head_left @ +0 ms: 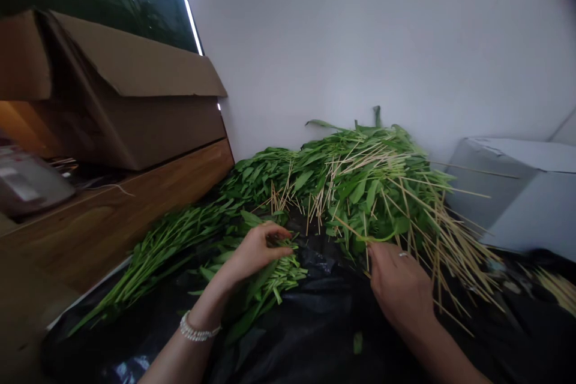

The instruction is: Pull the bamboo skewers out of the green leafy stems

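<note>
Plainly, two boxes stand in view: one cardboard box at the left, flaps spread and inside hidden, on a wooden ledge, and one white box at the right, contents hidden too. Between them, on black sheeting, lies a big heap of leafy stems with thin sticks poking out, both too many to count. One small bundle of cut stems lies in front, beneath the left hand, its thumb and fingers curved apart; it appears released, though the dim view leaves the far fingers unclear. The right hand, wearing one ring, pinches one green stem near the heap. One loose leaf lies between the forearms.
</note>
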Demonstrator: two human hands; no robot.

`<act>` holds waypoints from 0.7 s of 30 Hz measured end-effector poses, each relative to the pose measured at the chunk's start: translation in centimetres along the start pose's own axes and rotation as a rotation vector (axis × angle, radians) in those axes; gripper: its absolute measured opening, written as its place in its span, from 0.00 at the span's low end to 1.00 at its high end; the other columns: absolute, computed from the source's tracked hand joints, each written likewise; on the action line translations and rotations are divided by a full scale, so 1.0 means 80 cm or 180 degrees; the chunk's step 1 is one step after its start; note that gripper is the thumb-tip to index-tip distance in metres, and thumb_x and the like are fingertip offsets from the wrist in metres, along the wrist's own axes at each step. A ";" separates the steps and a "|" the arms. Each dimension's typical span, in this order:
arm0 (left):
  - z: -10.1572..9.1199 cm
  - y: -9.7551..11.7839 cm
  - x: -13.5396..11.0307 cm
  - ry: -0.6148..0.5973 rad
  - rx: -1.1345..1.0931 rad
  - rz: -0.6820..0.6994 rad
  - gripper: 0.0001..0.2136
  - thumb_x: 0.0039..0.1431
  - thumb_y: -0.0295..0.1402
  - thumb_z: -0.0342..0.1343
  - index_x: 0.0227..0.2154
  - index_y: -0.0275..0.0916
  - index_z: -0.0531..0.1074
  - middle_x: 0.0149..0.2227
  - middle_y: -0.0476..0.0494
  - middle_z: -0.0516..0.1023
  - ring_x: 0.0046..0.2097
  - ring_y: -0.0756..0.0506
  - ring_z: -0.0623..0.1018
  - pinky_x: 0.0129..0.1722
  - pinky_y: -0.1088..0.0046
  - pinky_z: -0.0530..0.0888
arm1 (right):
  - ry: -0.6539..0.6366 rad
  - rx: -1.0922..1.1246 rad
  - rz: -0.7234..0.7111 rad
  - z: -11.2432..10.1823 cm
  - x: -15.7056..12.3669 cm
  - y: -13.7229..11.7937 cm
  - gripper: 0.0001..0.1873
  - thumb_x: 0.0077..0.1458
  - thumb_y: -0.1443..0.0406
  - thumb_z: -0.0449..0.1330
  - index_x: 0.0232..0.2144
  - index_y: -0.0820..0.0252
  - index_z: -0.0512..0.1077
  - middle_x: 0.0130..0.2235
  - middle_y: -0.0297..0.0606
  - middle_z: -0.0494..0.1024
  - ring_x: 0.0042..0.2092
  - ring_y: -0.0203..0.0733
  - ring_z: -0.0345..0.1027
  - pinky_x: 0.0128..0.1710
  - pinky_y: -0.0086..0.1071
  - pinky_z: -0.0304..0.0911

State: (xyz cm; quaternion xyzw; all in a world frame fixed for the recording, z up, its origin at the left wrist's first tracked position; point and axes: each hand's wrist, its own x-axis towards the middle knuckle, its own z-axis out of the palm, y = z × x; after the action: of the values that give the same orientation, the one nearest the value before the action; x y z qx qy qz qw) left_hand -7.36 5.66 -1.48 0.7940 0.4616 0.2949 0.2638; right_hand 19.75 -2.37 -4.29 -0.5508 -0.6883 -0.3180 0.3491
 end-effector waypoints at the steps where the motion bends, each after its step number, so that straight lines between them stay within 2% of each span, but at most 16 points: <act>1: 0.002 -0.002 0.000 -0.0009 0.0324 0.0087 0.16 0.45 0.38 0.65 0.38 0.39 0.77 0.39 0.42 0.78 0.42 0.42 0.74 0.43 0.67 0.69 | -0.0008 0.0024 -0.0028 0.000 -0.001 -0.001 0.12 0.61 0.71 0.49 0.27 0.61 0.69 0.24 0.35 0.69 0.29 0.39 0.61 0.33 0.33 0.53; 4: 0.004 -0.008 0.000 -0.0046 0.0920 0.0266 0.08 0.48 0.36 0.62 0.33 0.41 0.78 0.39 0.44 0.79 0.44 0.41 0.74 0.47 0.65 0.67 | -0.0055 0.0098 -0.0068 0.001 -0.002 -0.002 0.12 0.61 0.71 0.50 0.28 0.61 0.69 0.25 0.36 0.70 0.30 0.39 0.62 0.34 0.33 0.53; 6: 0.002 -0.011 0.001 0.0088 0.0836 0.0278 0.06 0.55 0.36 0.57 0.31 0.41 0.77 0.37 0.45 0.79 0.41 0.43 0.75 0.45 0.68 0.68 | -0.0068 0.0124 -0.0072 0.002 -0.002 -0.004 0.12 0.61 0.71 0.50 0.28 0.61 0.69 0.25 0.36 0.70 0.30 0.39 0.61 0.34 0.33 0.53; 9: -0.008 -0.014 0.004 0.0770 0.0707 0.0263 0.10 0.61 0.35 0.50 0.37 0.40 0.75 0.37 0.46 0.79 0.38 0.46 0.76 0.40 0.71 0.69 | -0.0071 0.0186 -0.0108 0.002 0.000 -0.007 0.11 0.61 0.71 0.50 0.29 0.61 0.69 0.24 0.35 0.69 0.30 0.39 0.61 0.34 0.33 0.53; 11: -0.015 -0.015 0.004 0.1244 0.1094 0.0336 0.10 0.61 0.34 0.50 0.39 0.41 0.75 0.38 0.44 0.79 0.40 0.44 0.76 0.41 0.69 0.68 | -0.0069 0.0224 -0.0146 0.002 0.001 -0.009 0.10 0.61 0.72 0.50 0.30 0.61 0.70 0.25 0.35 0.70 0.30 0.39 0.61 0.34 0.33 0.53; 12: -0.017 -0.015 0.004 0.1342 0.1370 0.0392 0.09 0.61 0.33 0.51 0.39 0.42 0.76 0.39 0.43 0.78 0.42 0.43 0.75 0.43 0.67 0.67 | -0.0065 0.0241 -0.0170 0.002 0.001 -0.010 0.10 0.60 0.72 0.50 0.32 0.62 0.70 0.26 0.35 0.71 0.31 0.39 0.62 0.35 0.33 0.53; 14: -0.019 -0.014 0.002 0.1214 0.1791 0.0489 0.10 0.59 0.31 0.53 0.41 0.45 0.76 0.42 0.43 0.78 0.45 0.40 0.73 0.44 0.64 0.65 | -0.0040 0.0250 -0.0248 0.002 0.000 -0.013 0.10 0.60 0.73 0.50 0.35 0.64 0.71 0.27 0.36 0.72 0.31 0.38 0.63 0.35 0.33 0.53; 16: -0.018 -0.011 0.000 0.0895 0.1841 0.0552 0.12 0.56 0.29 0.56 0.43 0.45 0.75 0.45 0.43 0.77 0.48 0.39 0.71 0.44 0.63 0.65 | 0.0030 0.0208 -0.0335 0.001 -0.002 -0.015 0.10 0.60 0.72 0.50 0.37 0.64 0.72 0.26 0.36 0.71 0.30 0.38 0.62 0.34 0.32 0.53; 19: -0.017 -0.004 -0.002 0.0533 0.1520 0.0680 0.08 0.53 0.28 0.58 0.36 0.43 0.76 0.42 0.45 0.75 0.46 0.42 0.71 0.46 0.64 0.65 | 0.0124 0.0118 -0.0409 -0.001 -0.003 -0.019 0.13 0.60 0.71 0.50 0.29 0.62 0.73 0.22 0.35 0.66 0.26 0.36 0.58 0.30 0.33 0.51; 21: -0.018 -0.001 -0.002 0.0429 0.1353 0.0781 0.06 0.53 0.25 0.55 0.30 0.41 0.76 0.38 0.46 0.74 0.43 0.44 0.71 0.47 0.65 0.64 | 0.0127 0.0129 -0.0408 -0.002 -0.003 -0.020 0.17 0.60 0.72 0.48 0.23 0.61 0.71 0.21 0.35 0.64 0.25 0.37 0.56 0.28 0.33 0.49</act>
State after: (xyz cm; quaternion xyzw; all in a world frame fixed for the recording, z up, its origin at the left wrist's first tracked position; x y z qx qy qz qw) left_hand -8.52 5.76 -0.61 0.8602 0.4300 0.2734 0.0218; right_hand 18.26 -2.95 -4.49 -0.4920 -0.7213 -0.3366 0.3527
